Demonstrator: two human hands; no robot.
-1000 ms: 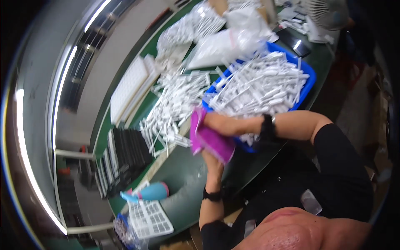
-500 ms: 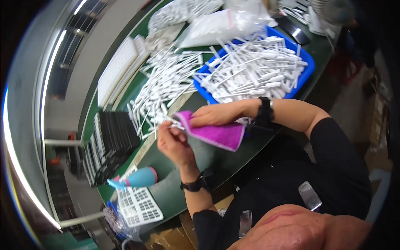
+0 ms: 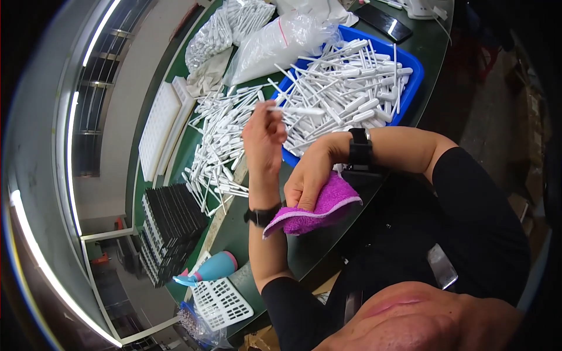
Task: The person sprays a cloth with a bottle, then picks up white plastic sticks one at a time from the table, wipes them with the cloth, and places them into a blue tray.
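Note:
My left hand (image 3: 264,131) is closed around a slim white plastic stick with a thicker end (image 3: 303,110). It reaches over the near-left part of a blue bin (image 3: 417,76), which is heaped with many similar white sticks (image 3: 345,88). My right hand (image 3: 310,172) grips a folded magenta cloth (image 3: 319,213) with a pale edge, low in front of the bin and beside my left wrist. A loose pile of the same white sticks (image 3: 219,140) lies on the table to the left of the bin.
Stacked black trays (image 3: 175,213) and white perforated boards (image 3: 161,126) line the left side. Nearer are a turquoise bottle (image 3: 216,266) and a white grid tray (image 3: 222,301). Clear plastic bags (image 3: 275,44) and a phone (image 3: 383,23) lie beyond.
My left hand has moved away from the cloth, up and over the bin edge, carrying the white stick. My right hand has drawn the cloth nearer to me. The view has shifted slightly.

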